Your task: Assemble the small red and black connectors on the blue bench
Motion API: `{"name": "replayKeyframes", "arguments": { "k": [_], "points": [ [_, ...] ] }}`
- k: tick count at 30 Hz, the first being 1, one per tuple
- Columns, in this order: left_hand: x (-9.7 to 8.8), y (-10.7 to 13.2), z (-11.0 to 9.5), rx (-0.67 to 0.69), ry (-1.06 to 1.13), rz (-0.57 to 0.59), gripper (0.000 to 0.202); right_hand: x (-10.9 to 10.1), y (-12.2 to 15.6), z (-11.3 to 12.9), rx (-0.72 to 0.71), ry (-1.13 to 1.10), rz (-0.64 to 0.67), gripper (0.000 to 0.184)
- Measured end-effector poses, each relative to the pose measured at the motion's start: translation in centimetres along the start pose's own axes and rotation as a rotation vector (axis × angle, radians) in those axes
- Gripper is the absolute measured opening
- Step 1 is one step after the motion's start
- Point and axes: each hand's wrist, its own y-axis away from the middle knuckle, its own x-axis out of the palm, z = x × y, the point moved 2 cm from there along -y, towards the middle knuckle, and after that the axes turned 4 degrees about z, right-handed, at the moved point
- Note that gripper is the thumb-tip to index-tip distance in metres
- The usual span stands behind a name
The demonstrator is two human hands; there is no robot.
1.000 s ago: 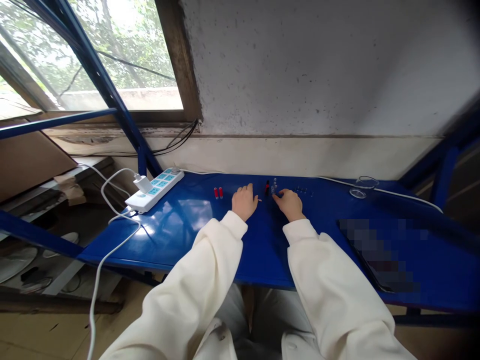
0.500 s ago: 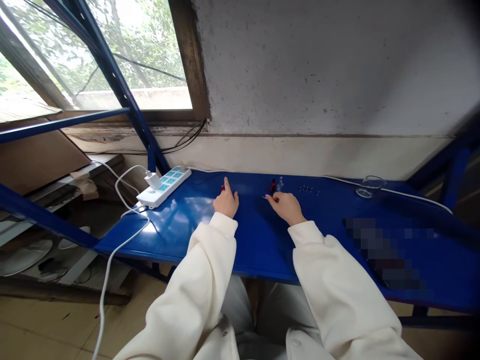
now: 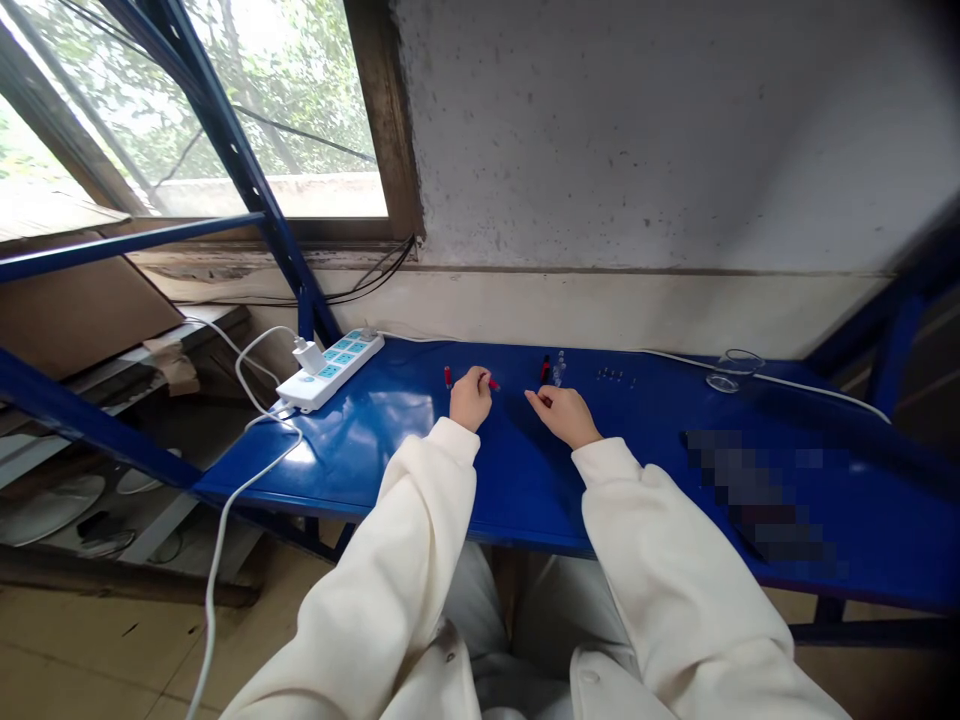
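Observation:
My left hand (image 3: 470, 397) rests on the blue shelf (image 3: 375, 450) with its fingers closed on a small red piece (image 3: 493, 384) that sticks out to the right. A second red piece (image 3: 448, 376) stands just left of that hand. My right hand (image 3: 564, 412) lies a little to the right, fingers curled in a pinch; what they hold is too small to name. Just beyond it stand a dark red-and-black piece (image 3: 545, 369) and a few tiny clear pieces (image 3: 559, 369). Both arms wear white sleeves.
A white power strip (image 3: 330, 371) with a plugged charger and cable lies at the shelf's back left. A row of tiny dark parts (image 3: 616, 376) and a clear glass dish (image 3: 725, 375) sit further right, with a white cable along the wall. A blurred dark slab (image 3: 757, 490) lies right.
My left hand reached left to the two red pieces, closed on one and has drawn it back toward the middle. My right hand has barely moved.

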Motion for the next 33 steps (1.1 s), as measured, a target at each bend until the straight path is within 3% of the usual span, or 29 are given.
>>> {"name": "replayKeyframes", "arguments": {
  "k": [5,9,13,19,25,33],
  "points": [
    [1.7,0.3,-1.8,-0.022,0.635,0.042,0.017,0.3,-0.3,-0.3,0.072,-0.138,-0.047,0.034],
    [2.1,0.7,-2.8,-0.076,0.850,0.155,0.015,0.3,-0.2,0.1,0.052,-0.238,-0.034,0.038],
    [2.0,1.2,-3.0,-0.099,0.896,0.256,0.016,0.3,0.0,0.7,0.018,-0.303,-0.038,0.036],
    [1.9,1.7,-2.9,-0.103,0.902,0.307,0.021,0.0,0.3,1.1,-0.001,-0.380,-0.052,0.042],
    [1.9,1.6,-2.6,-0.088,0.923,0.314,0.024,-0.1,0.4,1.3,-0.025,-0.413,-0.118,0.042],
    [1.5,1.4,-2.2,-0.118,0.899,0.292,0.027,0.4,0.3,0.9,-0.045,-0.421,-0.107,0.033]
  ]
}}
